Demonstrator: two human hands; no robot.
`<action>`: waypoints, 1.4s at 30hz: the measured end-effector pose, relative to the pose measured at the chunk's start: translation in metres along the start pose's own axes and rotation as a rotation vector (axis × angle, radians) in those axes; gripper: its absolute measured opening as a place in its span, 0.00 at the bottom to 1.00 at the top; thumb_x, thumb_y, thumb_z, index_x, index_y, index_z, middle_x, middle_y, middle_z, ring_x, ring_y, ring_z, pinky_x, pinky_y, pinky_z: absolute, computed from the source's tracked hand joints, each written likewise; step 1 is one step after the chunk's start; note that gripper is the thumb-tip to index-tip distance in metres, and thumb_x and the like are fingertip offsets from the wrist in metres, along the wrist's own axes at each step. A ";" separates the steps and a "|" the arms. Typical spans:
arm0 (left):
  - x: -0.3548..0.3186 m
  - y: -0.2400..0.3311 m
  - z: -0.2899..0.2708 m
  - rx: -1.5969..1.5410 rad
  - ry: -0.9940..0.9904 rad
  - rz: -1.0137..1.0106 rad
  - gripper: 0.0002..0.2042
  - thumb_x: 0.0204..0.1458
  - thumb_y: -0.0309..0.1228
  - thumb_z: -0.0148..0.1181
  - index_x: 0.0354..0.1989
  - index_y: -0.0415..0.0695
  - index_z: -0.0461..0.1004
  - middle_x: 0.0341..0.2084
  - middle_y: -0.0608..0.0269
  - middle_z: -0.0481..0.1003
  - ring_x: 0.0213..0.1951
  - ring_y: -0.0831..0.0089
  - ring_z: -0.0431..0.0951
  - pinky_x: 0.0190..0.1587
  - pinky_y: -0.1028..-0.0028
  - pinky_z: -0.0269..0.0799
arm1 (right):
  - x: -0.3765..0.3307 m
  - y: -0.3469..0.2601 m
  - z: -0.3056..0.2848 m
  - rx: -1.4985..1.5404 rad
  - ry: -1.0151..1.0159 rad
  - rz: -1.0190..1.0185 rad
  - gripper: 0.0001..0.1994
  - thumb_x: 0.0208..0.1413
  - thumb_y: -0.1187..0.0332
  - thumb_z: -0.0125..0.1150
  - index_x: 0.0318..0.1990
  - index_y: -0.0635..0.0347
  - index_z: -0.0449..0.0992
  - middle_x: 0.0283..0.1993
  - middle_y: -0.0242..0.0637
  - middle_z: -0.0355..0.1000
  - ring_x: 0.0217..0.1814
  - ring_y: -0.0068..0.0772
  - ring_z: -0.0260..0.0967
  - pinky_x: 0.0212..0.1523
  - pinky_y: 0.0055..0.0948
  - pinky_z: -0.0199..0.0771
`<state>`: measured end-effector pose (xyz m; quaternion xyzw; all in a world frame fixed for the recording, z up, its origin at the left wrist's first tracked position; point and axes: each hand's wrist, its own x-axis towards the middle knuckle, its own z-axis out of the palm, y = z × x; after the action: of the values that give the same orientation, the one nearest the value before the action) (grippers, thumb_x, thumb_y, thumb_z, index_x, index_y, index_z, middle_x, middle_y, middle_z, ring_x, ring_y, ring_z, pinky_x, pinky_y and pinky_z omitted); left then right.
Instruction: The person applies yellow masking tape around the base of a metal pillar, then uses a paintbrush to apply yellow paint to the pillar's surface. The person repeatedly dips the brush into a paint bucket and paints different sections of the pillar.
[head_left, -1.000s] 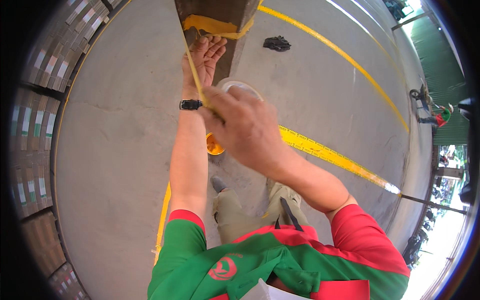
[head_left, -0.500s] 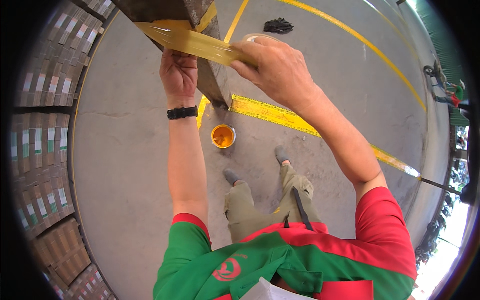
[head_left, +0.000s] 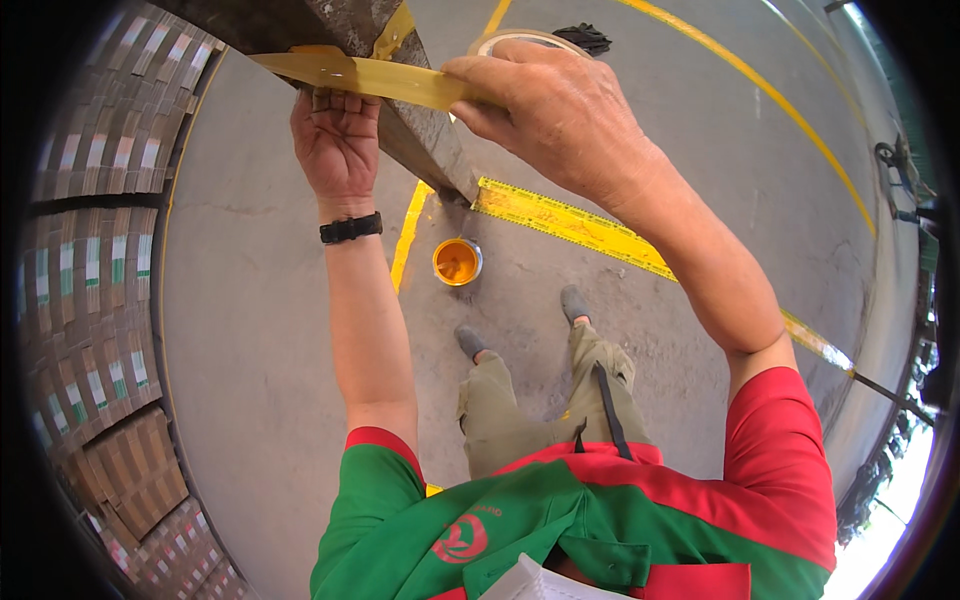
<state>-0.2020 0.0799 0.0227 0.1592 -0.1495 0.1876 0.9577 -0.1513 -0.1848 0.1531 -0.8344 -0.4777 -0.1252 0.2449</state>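
My right hand (head_left: 570, 115) is closed round a roll of tape (head_left: 530, 40), its thumb and fingers at the start of the stretched strip. The yellowish, translucent strip of tape (head_left: 395, 82) runs taut to the left, across a dark, worn metal post (head_left: 440, 145). Below the strip, my left hand (head_left: 338, 150) is palm up with its fingers reaching to the tape's lower edge. Its fingertips are partly hidden there, and it wears a black wristband. Another piece of yellow tape (head_left: 393, 32) clings to the post higher up.
Near the post's foot stands a small bucket of orange-yellow paint (head_left: 457, 262), ahead of my shoes. Yellow floor lines (head_left: 575, 228) run out from the post. Stacked flat cardboard (head_left: 95, 270) lines the left side. A black crumpled thing (head_left: 583, 38) lies on the floor beyond.
My left hand has shifted slightly left along the strip. The right hand still holds the roll, which shows more now. The view has shifted a little, moving the bucket and floor lines rightward.
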 end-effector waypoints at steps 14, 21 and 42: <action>-0.001 -0.007 0.014 0.498 0.250 0.049 0.11 0.68 0.33 0.58 0.51 0.40 0.74 0.44 0.62 0.79 0.44 0.72 0.77 0.48 0.69 0.74 | 0.042 0.058 -0.016 -0.019 -0.015 -0.244 0.09 0.60 0.62 0.65 0.36 0.58 0.79 0.32 0.39 0.73 0.39 0.45 0.76 0.39 0.43 0.75; -0.001 -0.013 0.026 0.645 0.434 0.133 0.11 0.66 0.38 0.62 0.41 0.43 0.77 0.33 0.68 0.76 0.38 0.75 0.75 0.44 0.72 0.72 | 0.059 0.055 -0.036 0.020 -0.212 -0.281 0.10 0.62 0.61 0.63 0.39 0.59 0.82 0.36 0.43 0.77 0.42 0.49 0.77 0.42 0.42 0.78; -0.014 -0.062 0.040 0.508 0.483 0.386 0.24 0.67 0.51 0.54 0.55 0.40 0.75 0.51 0.60 0.78 0.57 0.68 0.73 0.64 0.64 0.61 | 0.016 0.036 -0.011 0.091 -0.038 -0.279 0.06 0.58 0.65 0.65 0.33 0.54 0.76 0.30 0.37 0.71 0.29 0.40 0.77 0.26 0.39 0.76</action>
<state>-0.1983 0.0062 0.0380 0.3111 0.1039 0.4272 0.8426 -0.1121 -0.1942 0.1593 -0.7502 -0.5988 -0.1202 0.2534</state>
